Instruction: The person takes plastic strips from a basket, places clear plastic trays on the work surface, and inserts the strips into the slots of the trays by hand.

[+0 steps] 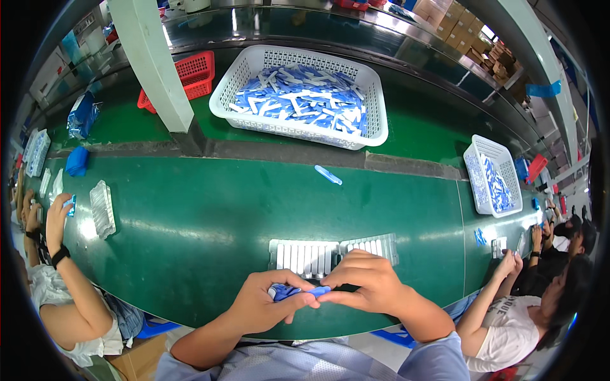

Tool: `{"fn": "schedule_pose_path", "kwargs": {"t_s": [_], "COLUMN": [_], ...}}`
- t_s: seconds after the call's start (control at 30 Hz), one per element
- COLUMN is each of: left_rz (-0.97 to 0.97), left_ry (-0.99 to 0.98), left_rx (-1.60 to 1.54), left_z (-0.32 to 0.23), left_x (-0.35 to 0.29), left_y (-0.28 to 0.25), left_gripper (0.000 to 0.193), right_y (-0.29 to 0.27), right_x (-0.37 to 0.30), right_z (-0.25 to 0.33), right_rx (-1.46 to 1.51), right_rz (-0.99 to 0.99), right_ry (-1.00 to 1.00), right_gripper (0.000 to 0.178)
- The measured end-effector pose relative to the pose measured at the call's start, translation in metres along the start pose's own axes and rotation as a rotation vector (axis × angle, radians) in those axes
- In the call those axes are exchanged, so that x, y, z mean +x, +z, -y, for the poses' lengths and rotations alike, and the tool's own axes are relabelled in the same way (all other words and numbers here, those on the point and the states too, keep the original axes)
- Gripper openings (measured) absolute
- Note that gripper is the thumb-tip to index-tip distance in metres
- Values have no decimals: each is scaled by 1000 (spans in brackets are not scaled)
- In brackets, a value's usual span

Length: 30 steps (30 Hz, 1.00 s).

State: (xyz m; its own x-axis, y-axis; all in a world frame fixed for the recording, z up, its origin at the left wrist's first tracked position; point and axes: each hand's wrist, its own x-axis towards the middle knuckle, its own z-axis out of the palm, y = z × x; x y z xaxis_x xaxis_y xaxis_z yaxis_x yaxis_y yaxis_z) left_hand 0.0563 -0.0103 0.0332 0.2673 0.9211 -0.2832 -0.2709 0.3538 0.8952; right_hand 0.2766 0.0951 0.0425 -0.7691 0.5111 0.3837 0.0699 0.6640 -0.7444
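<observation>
My left hand (264, 298) is closed around a few slim blue-and-white plastic pieces (284, 291). The thumb and fingers of my right hand (368, 282) pinch the end of one blue piece (319, 291), whose other end meets my left fingertips. Just beyond my hands, a clear plastic tray (272, 259) lies on the green table (210, 222), with several white slim pieces side by side in its slots. A second tray section (393, 249) adjoins it on the right, partly hidden by my right hand. A single blue piece (328, 174) lies farther off on the table.
A large white basket (219, 105) heaped with blue-and-white pieces stands beyond the table's grey ledge (286, 153), beside a white post (149, 63) and a red basket (202, 73). A smaller white basket (478, 184) is at right. Co-workers sit on both sides; another clear tray (102, 209) lies left.
</observation>
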Motion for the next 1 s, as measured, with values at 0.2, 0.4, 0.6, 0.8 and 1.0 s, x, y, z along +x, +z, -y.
{"fn": "schedule_pose_path", "kwargs": {"t_s": [0.2, 0.4, 0.6, 0.8, 1.0], "left_rz": [-3, 46, 7, 26, -6], "left_ry": [48, -40, -61, -50, 3], "left_rx": [44, -178, -188, -265, -320], "left_z": [2, 0, 3, 9, 7], "left_x": [2, 5, 4, 6, 3], "left_y": [-2, -3, 0, 0, -3], "left_gripper": [13, 13, 12, 12, 11], "right_y": [3, 8, 7, 1, -59], "right_x": [0, -6, 0, -2, -39], "right_z": [9, 9, 18, 19, -24], "right_rx": [41, 159, 416, 373, -168], "right_rz": [-14, -93, -13, -82, -543], "right_ry": [28, 122, 247, 333, 251], "right_gripper": [22, 24, 26, 20, 7]}}
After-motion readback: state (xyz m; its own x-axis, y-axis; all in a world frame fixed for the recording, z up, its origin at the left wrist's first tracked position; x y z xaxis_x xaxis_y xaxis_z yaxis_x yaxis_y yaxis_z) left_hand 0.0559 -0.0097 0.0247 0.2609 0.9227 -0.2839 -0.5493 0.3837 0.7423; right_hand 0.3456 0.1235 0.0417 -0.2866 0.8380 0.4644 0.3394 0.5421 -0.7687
